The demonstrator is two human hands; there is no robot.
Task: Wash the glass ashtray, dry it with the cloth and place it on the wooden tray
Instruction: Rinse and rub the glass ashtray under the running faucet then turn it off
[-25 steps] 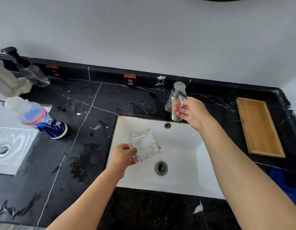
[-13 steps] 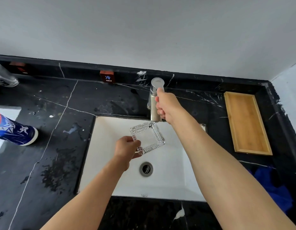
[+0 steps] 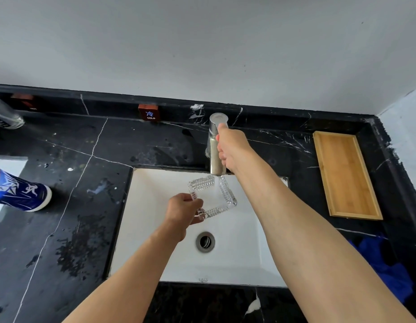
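A square clear glass ashtray (image 3: 223,194) with ribbed edges hangs over the white sink (image 3: 155,229), tilted, under the spout of the steel tap (image 3: 215,138). My left hand (image 3: 183,210) grips its near-left corner. My right hand (image 3: 232,145) is wrapped around the tap's handle. A thin stream of water falls from the spout onto the ashtray's far corner. The empty wooden tray (image 3: 344,176) lies on the black counter at the right. A blue cloth (image 3: 386,269) is crumpled on the counter at the near right, partly behind my right arm.
A blue and white bottle (image 3: 20,192) lies on its side at the left on the black marble counter (image 3: 74,183), which is wet in patches. A red "COLD" label (image 3: 149,112) sits on the back ledge. The drain (image 3: 205,241) is near the sink's middle.
The view has shifted right. My right hand went from touching the tap to gripping its handle, and water now runs. My left hand lifted the ashtray up under the spout.
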